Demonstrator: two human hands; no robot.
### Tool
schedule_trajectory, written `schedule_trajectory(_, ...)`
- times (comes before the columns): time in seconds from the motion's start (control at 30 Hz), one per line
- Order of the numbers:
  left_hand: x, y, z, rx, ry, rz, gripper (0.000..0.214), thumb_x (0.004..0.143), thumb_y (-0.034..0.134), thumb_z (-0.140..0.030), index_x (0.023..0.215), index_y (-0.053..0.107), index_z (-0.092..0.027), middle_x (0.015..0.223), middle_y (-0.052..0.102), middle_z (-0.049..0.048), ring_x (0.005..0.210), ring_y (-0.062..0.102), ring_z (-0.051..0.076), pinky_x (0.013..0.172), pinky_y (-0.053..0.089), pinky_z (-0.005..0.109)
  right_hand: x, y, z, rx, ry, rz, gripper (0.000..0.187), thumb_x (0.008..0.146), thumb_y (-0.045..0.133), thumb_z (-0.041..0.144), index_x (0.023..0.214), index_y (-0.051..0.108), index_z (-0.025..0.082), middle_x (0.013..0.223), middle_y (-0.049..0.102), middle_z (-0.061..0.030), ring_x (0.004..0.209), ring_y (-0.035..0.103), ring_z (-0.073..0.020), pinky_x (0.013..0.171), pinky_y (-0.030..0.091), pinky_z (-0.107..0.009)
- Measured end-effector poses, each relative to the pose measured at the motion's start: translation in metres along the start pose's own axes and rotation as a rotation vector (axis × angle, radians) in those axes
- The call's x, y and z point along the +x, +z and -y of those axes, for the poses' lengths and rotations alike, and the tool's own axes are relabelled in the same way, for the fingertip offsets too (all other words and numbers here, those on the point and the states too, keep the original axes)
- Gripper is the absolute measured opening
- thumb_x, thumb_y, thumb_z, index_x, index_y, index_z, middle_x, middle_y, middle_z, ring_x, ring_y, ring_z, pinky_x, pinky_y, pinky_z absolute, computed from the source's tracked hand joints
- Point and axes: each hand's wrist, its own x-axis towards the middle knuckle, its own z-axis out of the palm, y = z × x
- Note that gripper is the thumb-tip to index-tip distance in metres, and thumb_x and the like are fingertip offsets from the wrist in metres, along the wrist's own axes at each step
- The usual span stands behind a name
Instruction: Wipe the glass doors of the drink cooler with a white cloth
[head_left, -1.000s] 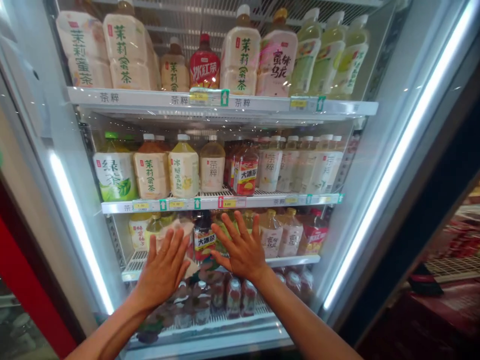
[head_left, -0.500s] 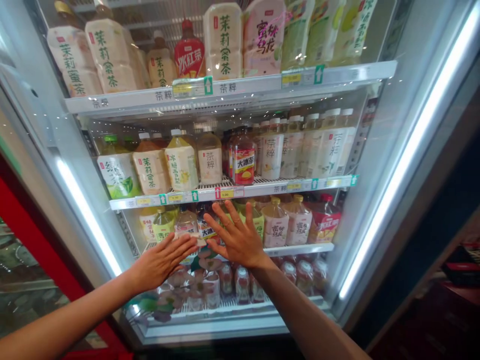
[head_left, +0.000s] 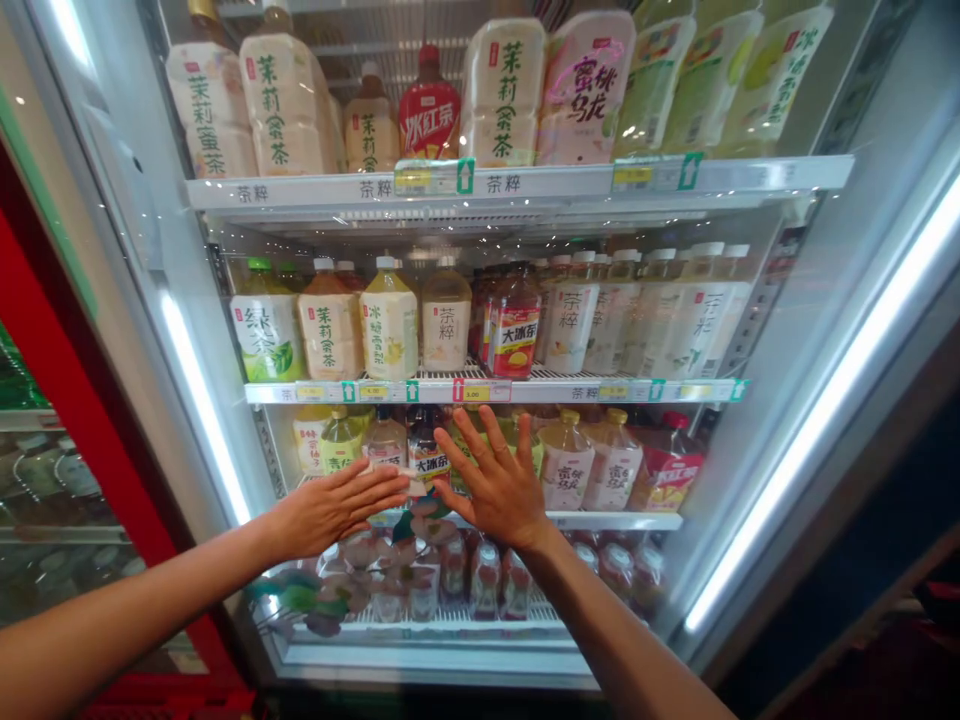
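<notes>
I face a drinks fridge with a glass door. My left hand lies flat on the glass, fingers stretched out and pointing right. Its fingertips press a small pale sheet against the door. My right hand is spread flat on the glass just to the right, thumb near the left fingertips. Right below both hands, a flower-patterned decal sits on the glass. Behind the hands, a dark tea bottle stands on the third shelf.
Shelves hold rows of tea bottles, with price tags along the shelf rail. Bright light strips run down the left side and the right side. A red frame of another cooler stands at left.
My left hand has turned from pointing up to pointing right, sliding toward the right hand. The right hand stays spread on the glass. The view shifted slightly.
</notes>
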Motion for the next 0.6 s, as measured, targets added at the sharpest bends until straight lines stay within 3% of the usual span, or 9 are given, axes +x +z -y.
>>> schedule_trajectory(0.1,0.004,-0.009,0.038,0.03,-0.132,0.022,0.069,0.103,0.041,-0.047,0.164,0.02,-0.022,0.174,0.017,0.0022,0.163,0.001,0.022,0.134,0.004,0.047,-0.001,0.001,-0.001,-0.007,0.001,-0.005,0.083,0.097,0.061,0.054,0.165,0.023,0.024,0.169,0.027,-0.0057,0.162,0.01,-0.0276,0.131,0.0,-0.063)
schedule_trajectory(0.17,0.007,-0.011,0.048,0.049,-0.265,0.005,0.079,0.101,0.044,-0.051,0.164,0.015,-0.015,0.174,0.014,0.0117,0.162,-0.002,0.03,0.133,0.003,0.055,-0.001,0.002,-0.001,-0.007,-0.004,-0.009,0.083,0.097,0.061,0.054,0.164,0.023,0.024,0.169,0.025,-0.0055,0.162,0.01,-0.0278,0.131,0.0,-0.063)
schedule_trajectory(0.27,0.0,-0.003,0.021,0.031,-0.222,-0.019,0.081,0.099,0.048,-0.054,0.164,0.019,-0.013,0.174,0.008,0.0127,0.162,-0.002,0.031,0.133,0.003,0.054,-0.001,0.001,0.0,-0.001,-0.002,-0.008,0.082,0.097,0.061,0.054,0.164,0.024,0.024,0.17,0.021,-0.005,0.162,0.01,-0.028,0.131,-0.001,-0.063)
schedule_trajectory(0.33,-0.008,0.003,-0.002,0.01,-0.106,-0.011,0.072,0.101,0.046,-0.051,0.163,0.026,-0.021,0.175,0.008,0.0036,0.163,0.0,0.023,0.134,0.004,0.046,0.0,0.001,0.0,0.0,0.004,-0.008,0.082,0.097,0.061,0.054,0.164,0.024,0.024,0.17,0.02,-0.0046,0.162,0.01,-0.0279,0.131,-0.001,-0.063)
schedule_trajectory(0.4,-0.01,0.003,-0.006,-0.002,-0.035,-0.002,0.064,0.102,0.043,-0.047,0.161,0.03,-0.026,0.175,0.008,-0.0026,0.163,0.002,0.017,0.134,0.005,0.04,0.0,0.001,0.0,-0.002,0.006,-0.008,0.083,0.097,0.062,0.054,0.164,0.024,0.024,0.17,0.02,-0.0045,0.162,0.011,-0.0278,0.131,0.0,-0.063)
schedule_trajectory(0.47,-0.002,-0.004,0.013,0.001,-0.07,-0.008,0.065,0.103,0.043,-0.045,0.162,0.027,-0.025,0.175,0.006,-0.0005,0.163,0.001,0.019,0.134,0.003,0.042,-0.001,0.001,0.0,-0.001,0.005,-0.008,0.083,0.097,0.062,0.053,0.164,0.024,0.024,0.17,0.021,-0.0047,0.162,0.011,-0.0279,0.131,0.0,-0.063)
schedule_trajectory(0.53,0.011,-0.013,0.042,0.019,-0.202,-0.045,0.072,0.102,0.045,-0.047,0.164,0.021,-0.02,0.175,0.002,0.0056,0.162,-0.001,0.025,0.133,0.0,0.048,-0.001,0.002,0.0,0.0,0.003,-0.011,0.082,0.097,0.062,0.053,0.164,0.025,0.024,0.17,0.021,-0.005,0.162,0.011,-0.0281,0.131,0.0,-0.063)
schedule_trajectory(0.6,0.022,-0.017,0.055,0.029,-0.318,-0.085,0.079,0.101,0.047,-0.05,0.165,0.015,-0.015,0.175,-0.003,0.0121,0.162,-0.005,0.032,0.132,-0.001,0.053,-0.001,0.002,0.0,0.0,0.002,-0.016,0.081,0.097,0.061,0.053,0.164,0.026,0.024,0.17,0.022,-0.0051,0.162,0.011,-0.0282,0.131,0.0,-0.063)
